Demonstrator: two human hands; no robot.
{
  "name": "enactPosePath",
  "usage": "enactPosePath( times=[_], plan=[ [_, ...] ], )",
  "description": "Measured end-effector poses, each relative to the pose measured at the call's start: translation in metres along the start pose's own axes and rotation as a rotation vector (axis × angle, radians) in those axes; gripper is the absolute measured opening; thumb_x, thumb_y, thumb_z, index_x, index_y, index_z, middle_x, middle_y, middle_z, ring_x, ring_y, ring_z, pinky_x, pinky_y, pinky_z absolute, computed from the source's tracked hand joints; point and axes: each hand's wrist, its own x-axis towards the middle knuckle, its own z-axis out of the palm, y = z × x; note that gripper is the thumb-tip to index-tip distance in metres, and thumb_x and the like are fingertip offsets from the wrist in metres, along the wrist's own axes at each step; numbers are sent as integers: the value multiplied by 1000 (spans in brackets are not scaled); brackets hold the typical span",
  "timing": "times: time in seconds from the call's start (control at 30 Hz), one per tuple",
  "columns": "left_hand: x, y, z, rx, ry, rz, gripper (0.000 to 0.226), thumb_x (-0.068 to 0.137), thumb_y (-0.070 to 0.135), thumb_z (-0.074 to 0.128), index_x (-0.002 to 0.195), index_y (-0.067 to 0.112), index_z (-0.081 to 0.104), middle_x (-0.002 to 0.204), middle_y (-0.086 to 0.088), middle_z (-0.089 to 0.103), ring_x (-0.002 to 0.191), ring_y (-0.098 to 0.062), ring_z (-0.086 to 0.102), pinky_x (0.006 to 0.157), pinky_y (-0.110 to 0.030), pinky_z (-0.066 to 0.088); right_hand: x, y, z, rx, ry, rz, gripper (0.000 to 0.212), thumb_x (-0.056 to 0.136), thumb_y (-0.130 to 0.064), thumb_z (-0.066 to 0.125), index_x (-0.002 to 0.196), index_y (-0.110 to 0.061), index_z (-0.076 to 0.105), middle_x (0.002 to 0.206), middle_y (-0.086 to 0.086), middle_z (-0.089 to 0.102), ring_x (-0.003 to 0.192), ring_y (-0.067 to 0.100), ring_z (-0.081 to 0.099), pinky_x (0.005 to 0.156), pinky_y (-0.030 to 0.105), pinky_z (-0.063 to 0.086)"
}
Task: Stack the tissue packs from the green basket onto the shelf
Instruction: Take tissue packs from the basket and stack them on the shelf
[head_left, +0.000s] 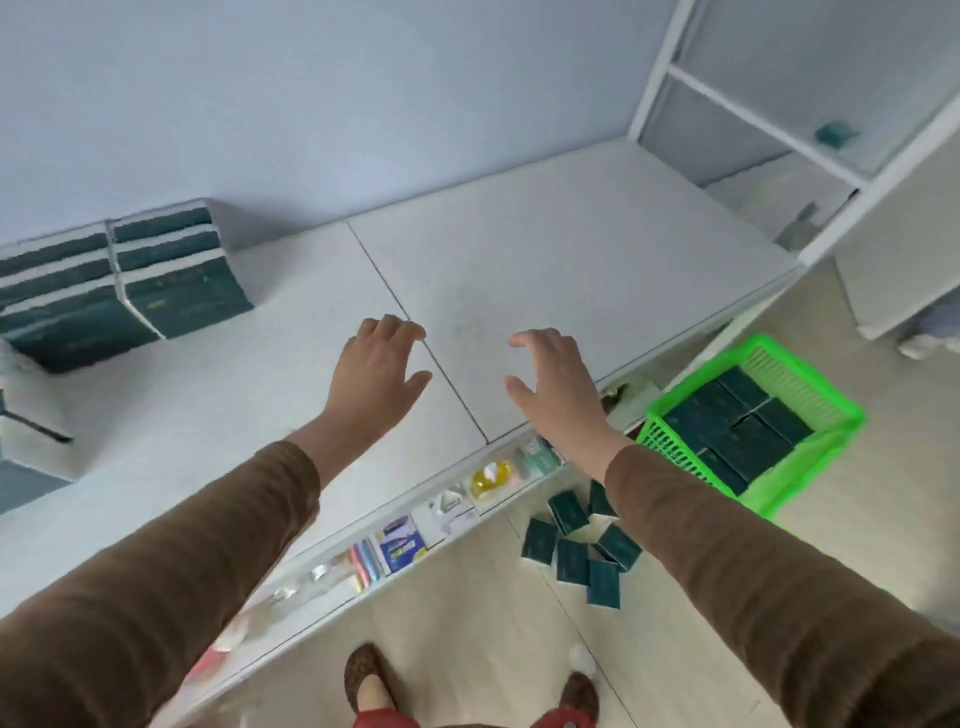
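Dark green tissue packs (737, 431) fill the green basket (831, 447) on the floor at the right. Two stacks of the same packs (124, 286) stand on the white shelf top (545, 260) at the far left, against the wall. Several more packs (576, 551) lie scattered on the floor below the shelf edge. My left hand (376, 371) and my right hand (553, 384) hover over the middle of the shelf top, fingers spread, holding nothing. Both hands are well apart from the stacks and from the basket.
A lower shelf (452, 512) under the top holds small packaged goods. A white shelving unit (779, 130) rises at the back right. My feet in patterned slippers (369, 680) stand on the light wooden floor in front of the shelf.
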Motion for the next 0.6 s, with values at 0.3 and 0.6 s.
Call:
enactPosePath(
  times=[0.3,0.6],
  plan=[
    [18,219,107,-79,-78,173,40,84,28,70,122,19,58,118,-1,57,109,-25,48,93,-40,46,-104,191,-81,-58,-76,134,33,88,-24,64,120,-20,56,117,-1,55,108,19,47,93,34,43],
    [67,337,215,-123,-327,180,42,86,32,67,126,22,57,128,1,54,121,-24,45,96,-40,44,-131,356,-102,14,-203,424,32,92,-25,61,123,-20,56,119,0,55,114,20,47,91,33,42]
  ],
)
